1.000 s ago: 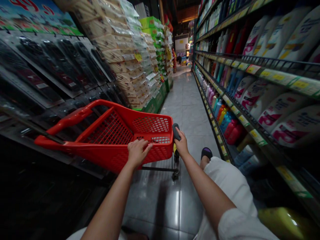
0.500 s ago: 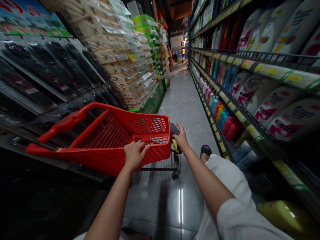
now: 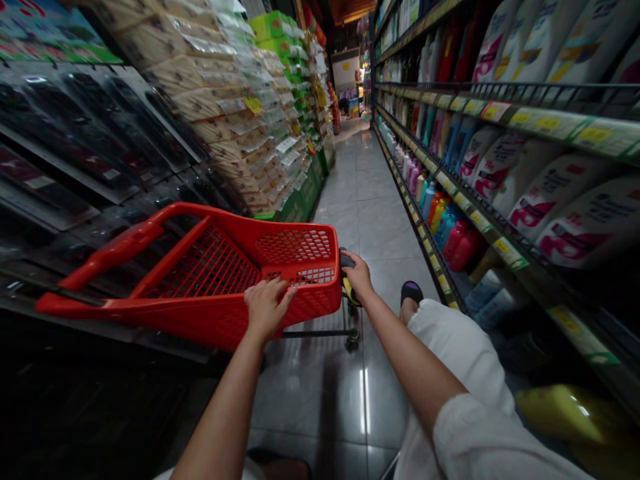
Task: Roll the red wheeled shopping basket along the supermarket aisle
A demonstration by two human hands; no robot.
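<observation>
A red plastic shopping cart (image 3: 185, 313) stands across the aisle in front of me, its handle towards the left. My left hand (image 3: 267, 303) rests on the near rim of the basket, fingers hooked over the edge and thumb lying along it. At the cart's right end, my right hand (image 3: 359, 272) is closed round a dark grey handle-like piece (image 3: 346, 259). Just below that hand shows a yellow part (image 3: 349, 291); what it belongs to is unclear. Through the mesh the basket holds nothing that I can make out.
Shelves of shampoo bottles (image 3: 540, 207) line the right side. Packaged goods (image 3: 225, 113) are stacked high at the left, beyond hanging dark packets (image 3: 100, 133). Grey floor tiles (image 3: 350, 180) run down the aisle. A foot in a dark slipper (image 3: 411, 293) is at the right.
The fingers of my right hand have closed more around the grey piece. The cart and both hands sit slightly further left and the view has shifted a little.
</observation>
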